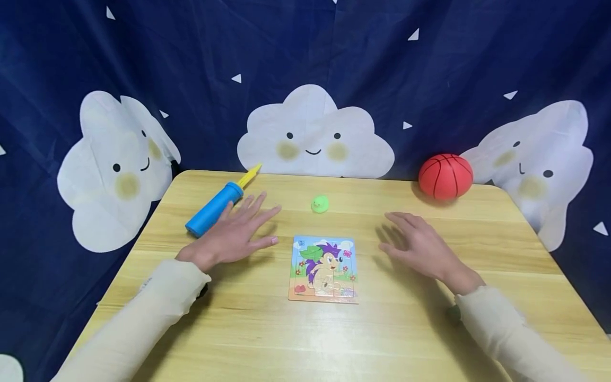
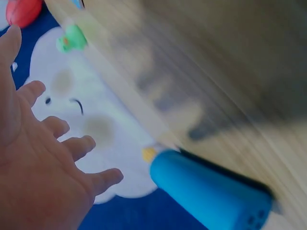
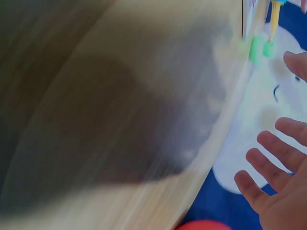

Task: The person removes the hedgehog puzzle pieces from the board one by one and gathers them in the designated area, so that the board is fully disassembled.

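A square hedgehog jigsaw puzzle lies flat on the wooden table between my two hands. My left hand hovers to its left with fingers spread, holding nothing. Just beyond that hand is a blue hand pump with a yellow nozzle; in the left wrist view the pump is near the fingers but apart from them. To the right of the puzzle, my right hand is held above the table, fingers extended and holding nothing. A small green duck toy sits behind the puzzle.
A red toy basketball stands at the back right of the table. Behind the table's far edge hangs a dark blue curtain printed with smiling white clouds and small triangles.
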Demonstrator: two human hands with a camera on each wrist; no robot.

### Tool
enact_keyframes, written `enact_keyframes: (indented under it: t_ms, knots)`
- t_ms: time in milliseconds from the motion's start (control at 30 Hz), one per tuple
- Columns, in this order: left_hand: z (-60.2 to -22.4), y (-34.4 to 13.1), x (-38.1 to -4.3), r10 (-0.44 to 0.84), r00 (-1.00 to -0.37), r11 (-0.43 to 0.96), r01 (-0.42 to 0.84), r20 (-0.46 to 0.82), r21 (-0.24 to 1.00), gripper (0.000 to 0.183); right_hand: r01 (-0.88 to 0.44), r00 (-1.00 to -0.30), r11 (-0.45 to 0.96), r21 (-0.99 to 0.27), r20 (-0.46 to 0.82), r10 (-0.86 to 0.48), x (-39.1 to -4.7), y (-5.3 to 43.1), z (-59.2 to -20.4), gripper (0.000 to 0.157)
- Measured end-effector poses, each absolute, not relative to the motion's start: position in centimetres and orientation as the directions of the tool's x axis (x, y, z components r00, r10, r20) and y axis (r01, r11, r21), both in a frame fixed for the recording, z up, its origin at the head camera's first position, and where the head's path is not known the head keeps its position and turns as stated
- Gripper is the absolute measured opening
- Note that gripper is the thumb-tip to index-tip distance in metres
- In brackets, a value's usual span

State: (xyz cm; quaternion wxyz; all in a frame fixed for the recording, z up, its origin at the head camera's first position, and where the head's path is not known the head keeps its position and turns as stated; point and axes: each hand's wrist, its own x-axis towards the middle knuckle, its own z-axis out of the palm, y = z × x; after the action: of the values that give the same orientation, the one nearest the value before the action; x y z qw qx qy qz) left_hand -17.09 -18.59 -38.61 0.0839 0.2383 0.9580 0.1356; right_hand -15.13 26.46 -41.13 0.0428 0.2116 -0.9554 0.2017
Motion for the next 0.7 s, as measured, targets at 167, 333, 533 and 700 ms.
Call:
enact_keyframes:
  t_ms: [167,333,533,700]
  knots:
    - [-38.8,-16.0,-16.6,0.566,-0.817,0.801,0.514,-0.111,0.307,0.076,-0.434,-0.898,0.794,-0.425,0.13,-0.421,-15.0,24.1,-41.3,0.076]
    - [-39.2,-13.7,-16.0,0.646,-0.75,0.752,0.594,-0.143,0.284,0.078,-0.455,-0.88,0.757,-0.47,0.11,-0.461,-14.8,21.8,-41.6,0.07]
    - [-40.1,-11.7,-15.4,0.72,-0.659,0.691,0.653,-0.216,0.312,0.076,-0.5,-0.845,0.719,-0.483,0.091,-0.527,-14.7,19.6,-42.0,0.061]
    - [-40.8,-10.5,-14.9,0.754,-0.603,0.657,0.694,-0.261,0.294,0.074,-0.526,-0.82,0.708,-0.471,0.062,-0.568,-14.8,18.6,-42.3,0.054]
